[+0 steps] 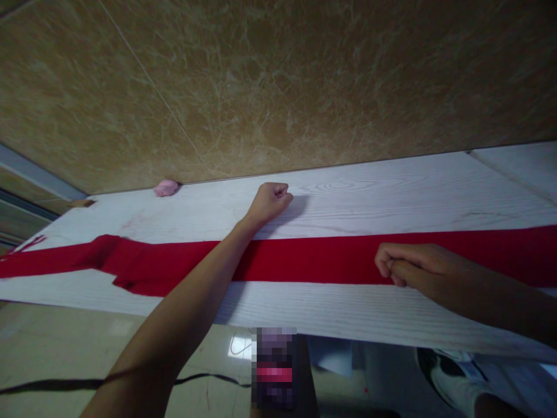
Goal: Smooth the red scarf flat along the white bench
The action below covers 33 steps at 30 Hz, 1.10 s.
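Note:
A long red strip of cloth (313, 259) lies along the white wood-grain table (304, 305). Toward the left it is folded over on itself and rumpled. My left arm reaches across the strip, and my left hand (270, 202) is closed in a fist above the table beyond the cloth's far edge. Whatever it may hold is hidden. My right hand (411, 266) is closed with fingers curled, over the red cloth at its near edge. I cannot tell whether anything is between those fingers.
A pink lump (166, 187) sits against the tan marbled wall (278, 87) at the table's back left. Red threads (37, 241) lie near the left end. A dark strap (56, 385) runs below the table, and a white shoe (450, 377) shows at lower right.

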Each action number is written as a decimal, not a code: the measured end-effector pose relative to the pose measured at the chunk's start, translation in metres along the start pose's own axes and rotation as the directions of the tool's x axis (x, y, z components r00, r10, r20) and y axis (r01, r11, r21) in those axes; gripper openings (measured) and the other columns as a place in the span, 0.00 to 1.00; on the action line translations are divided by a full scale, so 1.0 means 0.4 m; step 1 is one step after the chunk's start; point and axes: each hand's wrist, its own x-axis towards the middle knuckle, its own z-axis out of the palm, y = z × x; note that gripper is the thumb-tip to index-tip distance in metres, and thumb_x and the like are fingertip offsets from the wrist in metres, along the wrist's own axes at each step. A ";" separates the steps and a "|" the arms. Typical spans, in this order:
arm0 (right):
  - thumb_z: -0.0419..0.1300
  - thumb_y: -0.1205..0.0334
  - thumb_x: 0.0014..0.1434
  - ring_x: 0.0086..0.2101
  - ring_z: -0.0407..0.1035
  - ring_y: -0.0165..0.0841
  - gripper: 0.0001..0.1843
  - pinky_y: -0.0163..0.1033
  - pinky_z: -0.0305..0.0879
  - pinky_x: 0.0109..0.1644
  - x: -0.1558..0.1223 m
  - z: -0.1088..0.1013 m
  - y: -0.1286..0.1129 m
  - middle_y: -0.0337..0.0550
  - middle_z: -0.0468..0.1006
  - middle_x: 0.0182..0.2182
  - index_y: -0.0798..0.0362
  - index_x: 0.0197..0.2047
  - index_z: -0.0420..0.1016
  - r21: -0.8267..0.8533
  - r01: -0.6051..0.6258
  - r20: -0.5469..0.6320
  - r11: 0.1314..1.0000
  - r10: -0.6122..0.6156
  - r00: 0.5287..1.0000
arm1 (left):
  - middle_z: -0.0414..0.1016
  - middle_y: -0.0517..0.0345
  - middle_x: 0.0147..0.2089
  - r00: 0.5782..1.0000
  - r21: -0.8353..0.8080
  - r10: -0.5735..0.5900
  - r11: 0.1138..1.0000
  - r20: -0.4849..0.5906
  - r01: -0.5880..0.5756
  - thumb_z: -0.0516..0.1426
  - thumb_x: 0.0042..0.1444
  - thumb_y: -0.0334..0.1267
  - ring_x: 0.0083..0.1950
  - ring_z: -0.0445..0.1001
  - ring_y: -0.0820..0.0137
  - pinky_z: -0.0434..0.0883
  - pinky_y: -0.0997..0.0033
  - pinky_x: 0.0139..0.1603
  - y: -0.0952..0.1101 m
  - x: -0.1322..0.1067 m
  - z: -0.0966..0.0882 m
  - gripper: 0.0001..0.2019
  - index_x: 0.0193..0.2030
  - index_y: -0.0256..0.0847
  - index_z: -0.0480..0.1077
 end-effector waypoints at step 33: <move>0.51 0.54 0.63 0.28 0.65 0.36 0.12 0.41 0.59 0.32 -0.004 -0.001 0.004 0.38 0.70 0.25 0.47 0.30 0.67 -0.006 -0.013 0.005 1.000 0.013 1.000 | 0.43 0.69 0.21 1.000 0.001 0.011 1.000 -0.007 -0.011 0.53 0.48 0.32 0.26 0.46 0.75 0.45 0.67 0.30 -0.001 0.001 0.001 0.16 0.19 0.45 0.46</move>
